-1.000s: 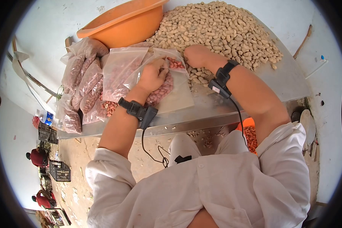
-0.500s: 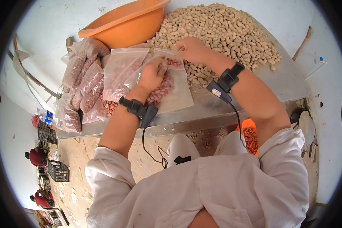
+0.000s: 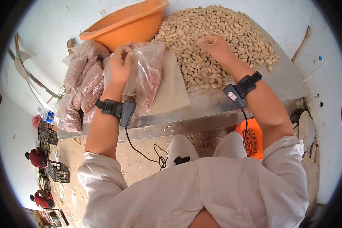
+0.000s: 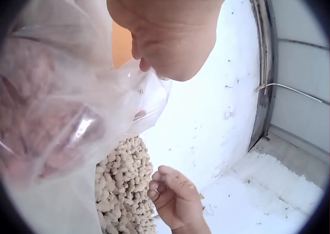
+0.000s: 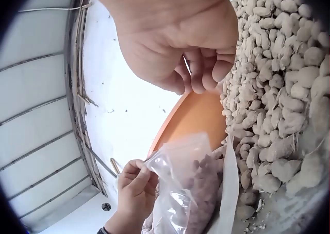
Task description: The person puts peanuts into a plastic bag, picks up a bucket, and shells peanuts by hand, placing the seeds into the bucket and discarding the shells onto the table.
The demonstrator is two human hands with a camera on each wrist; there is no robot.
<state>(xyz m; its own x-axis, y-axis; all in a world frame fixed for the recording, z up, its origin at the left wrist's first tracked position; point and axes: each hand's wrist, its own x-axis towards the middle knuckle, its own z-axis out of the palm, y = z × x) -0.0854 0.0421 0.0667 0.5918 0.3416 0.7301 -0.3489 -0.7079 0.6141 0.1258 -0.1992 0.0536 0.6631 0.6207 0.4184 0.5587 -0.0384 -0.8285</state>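
Observation:
My left hand (image 3: pixel 119 68) pinches the top corner of a clear plastic bag (image 3: pixel 149 79) of reddish shelled peanuts. The bag hangs tilted to the right of this hand, its lower end close over an empty flat bag (image 3: pixel 173 89). In the right wrist view, thumb and fingers of the left hand (image 5: pixel 138 190) meet at the bag's upper corner. My right hand (image 3: pixel 218 49) is above the heap of unshelled peanuts (image 3: pixel 201 68), apart from the bag. Its fingers (image 5: pixel 196 79) are loosely bent and nothing shows between them.
Filled peanut bags (image 3: pixel 89 76) are stacked at the left of the metal table (image 3: pixel 212 108). Behind them an orange basin (image 3: pixel 136 28) leans by the wall. An orange container (image 3: pixel 256 146) of red peanuts stands below the table edge. Two people (image 3: pixel 38 156) sit far left.
My left hand has moved left, lifting the bag of shelled peanuts off the flat bag. The right hand has let go of the bag's top edge and moved right over the heap.

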